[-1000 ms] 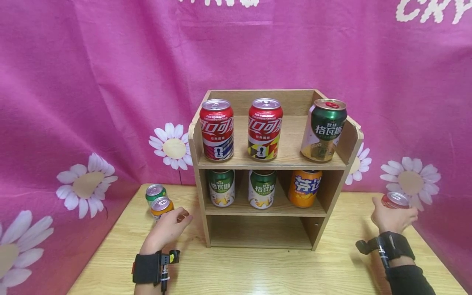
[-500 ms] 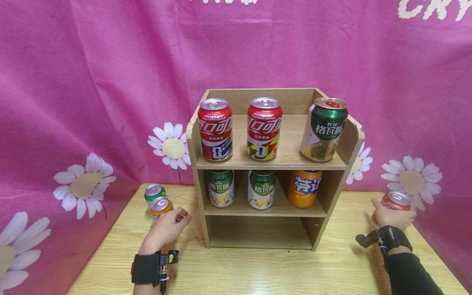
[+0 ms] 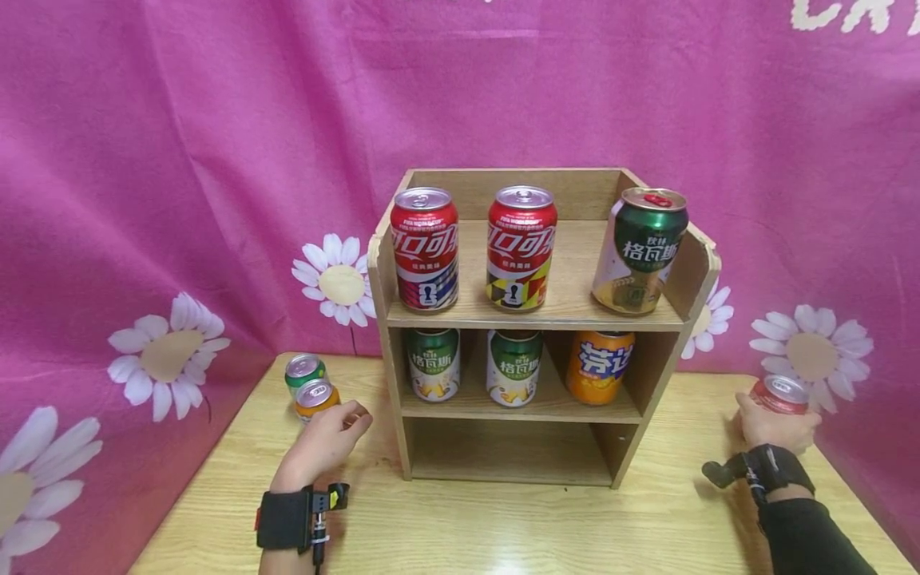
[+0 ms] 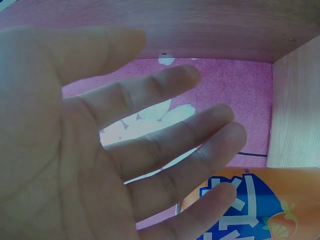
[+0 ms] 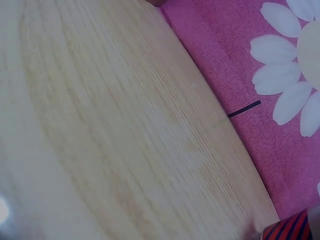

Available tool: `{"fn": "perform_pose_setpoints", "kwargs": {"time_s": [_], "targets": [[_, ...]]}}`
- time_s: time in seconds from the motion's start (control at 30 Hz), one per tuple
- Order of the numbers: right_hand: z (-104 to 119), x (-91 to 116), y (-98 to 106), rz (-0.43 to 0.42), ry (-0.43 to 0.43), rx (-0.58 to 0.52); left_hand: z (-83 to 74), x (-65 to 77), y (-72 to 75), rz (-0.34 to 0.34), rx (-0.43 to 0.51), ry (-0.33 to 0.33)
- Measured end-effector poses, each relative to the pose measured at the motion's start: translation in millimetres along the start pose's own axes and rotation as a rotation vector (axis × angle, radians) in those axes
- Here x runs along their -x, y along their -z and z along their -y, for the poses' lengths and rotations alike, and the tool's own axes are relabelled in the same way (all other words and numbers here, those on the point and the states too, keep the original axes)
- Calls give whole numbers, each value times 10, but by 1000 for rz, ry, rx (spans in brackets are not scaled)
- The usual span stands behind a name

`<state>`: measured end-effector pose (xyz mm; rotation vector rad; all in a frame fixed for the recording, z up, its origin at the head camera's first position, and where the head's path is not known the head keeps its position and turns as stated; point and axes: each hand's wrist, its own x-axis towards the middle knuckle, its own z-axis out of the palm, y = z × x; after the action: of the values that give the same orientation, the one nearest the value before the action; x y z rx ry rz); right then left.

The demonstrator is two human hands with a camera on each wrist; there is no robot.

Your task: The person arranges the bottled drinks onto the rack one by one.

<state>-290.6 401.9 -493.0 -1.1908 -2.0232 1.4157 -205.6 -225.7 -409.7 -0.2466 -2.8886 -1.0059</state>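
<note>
My left hand (image 3: pixel 327 435) is beside an orange can (image 3: pixel 316 399) on the left of the table. In the left wrist view its fingers (image 4: pixel 170 137) are spread and hold nothing; the orange can (image 4: pixel 290 195) with blue lettering shows below them. Behind that can stands a green can (image 3: pixel 305 374). At the far right, my right hand (image 3: pixel 776 425) grips a red can (image 3: pixel 782 393) from the near side. Only the can's top and upper side show in the head view. A striped part of this can (image 5: pixel 290 229) shows at the right wrist view's lower corner.
A wooden shelf unit (image 3: pixel 532 321) stands mid-table. On its top board are two red cola cans (image 3: pixel 426 251) and a green-and-white can (image 3: pixel 638 254). Below are two more green-and-white cans (image 3: pixel 434 366) and an orange can (image 3: pixel 600 369). A pink curtain (image 3: pixel 216 120) hangs behind.
My right hand's fingers, more outstretched a second ago, have drawn in around the red can. The head view has shifted slightly. My left hand has stayed by the orange can.
</note>
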Motion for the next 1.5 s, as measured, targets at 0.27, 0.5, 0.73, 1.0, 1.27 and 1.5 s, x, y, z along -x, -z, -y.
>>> {"fn": "perform_pose_setpoints", "kwargs": {"time_s": [0.27,0.5,0.73,1.0,1.27,1.5], "targets": [[-111,94,107,50,110,60,-9,-21,-52,19,2,19],[8,300,188,152,328,113,-20,-40,-57,20,4,35],[124,626,244,244,462,108,-17,-31,-83,44,8,41],[152,884,387,315,624,72,-18,-47,-110,44,-1,33],[228,1132,556,403,900,45,-35,-66,-132,61,-2,31],[393,1429,694,484,929,130,-41,-75,-92,54,-8,15]]}}
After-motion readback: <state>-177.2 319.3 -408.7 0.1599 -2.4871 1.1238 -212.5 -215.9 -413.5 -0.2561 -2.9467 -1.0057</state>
